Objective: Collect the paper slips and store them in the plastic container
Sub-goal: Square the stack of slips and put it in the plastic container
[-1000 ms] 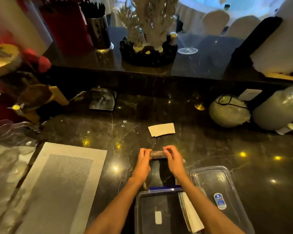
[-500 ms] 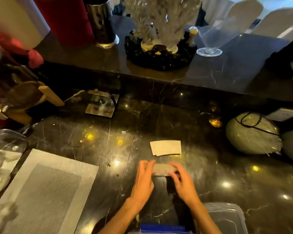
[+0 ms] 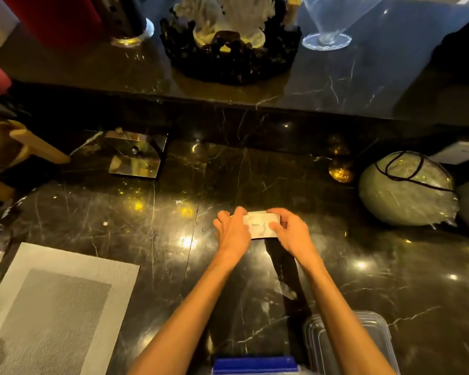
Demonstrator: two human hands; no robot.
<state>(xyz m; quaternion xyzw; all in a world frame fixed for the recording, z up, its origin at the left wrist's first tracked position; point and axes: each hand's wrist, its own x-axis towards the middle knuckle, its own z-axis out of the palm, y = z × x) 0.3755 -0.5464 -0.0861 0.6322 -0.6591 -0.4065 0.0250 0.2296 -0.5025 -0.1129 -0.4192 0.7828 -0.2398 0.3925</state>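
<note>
So at this point both hands were on the paper slips (image 3: 260, 226), a little pale stack with "love" printed on the top one. It sat out in the middle of the dark marble worktop (image 3: 119, 212), well forward of the person.

The left hand (image 3: 232, 231) had its fingers curled over the left end of the stack. The right hand (image 3: 290, 234) pinched the right end between thumb and fingers. So neither hand was open, and both had hold of the same stack. I honestly couldn't tell if the stack was lifted or lying flat on the marble.

The bit that matters: the stack's long axis ran left to right, square across the two hands. The plastic container (image 3: 255, 365) was straight back toward the body, with only its blue edge poking in at the bottom of the view. Its clear lid (image 3: 374, 328) lay just to the right of that, partly under the right forearm.

Neither hand was really nearer, since the stack sat between them. My guess is the next move is a plain pull back toward the person and down into the container. If the grip is loose, the slips could fan out.
</note>
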